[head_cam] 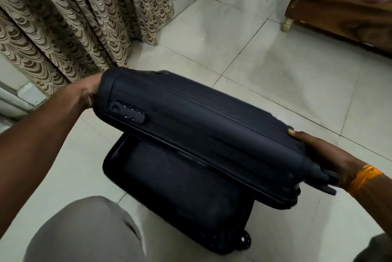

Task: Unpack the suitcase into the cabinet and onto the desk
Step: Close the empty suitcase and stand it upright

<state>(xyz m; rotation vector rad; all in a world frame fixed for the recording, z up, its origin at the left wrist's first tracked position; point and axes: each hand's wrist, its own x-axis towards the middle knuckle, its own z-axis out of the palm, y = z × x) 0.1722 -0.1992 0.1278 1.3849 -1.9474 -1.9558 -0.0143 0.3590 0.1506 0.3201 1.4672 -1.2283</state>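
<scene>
Two hands hold the dark suitcase, one at each end of its raised half. Left hand grips the end with the combination lock; its fingers are hidden behind the corner, so only the heel and wrist show pressed to the fabric. Right hand clasps the opposite end, thumb on top of the shell, fingers curled under beside the wheels. An orange thread band circles the right wrist. Suitcase sits on the pale tiled floor, open: the lower half lies flat beneath the lifted half, dark lining showing. Patterned curtain hangs beyond the suitcase's lock end. Wooden bed frame stands well beyond its wheel end. Grey-trousered knee sits just near the lower half.
</scene>
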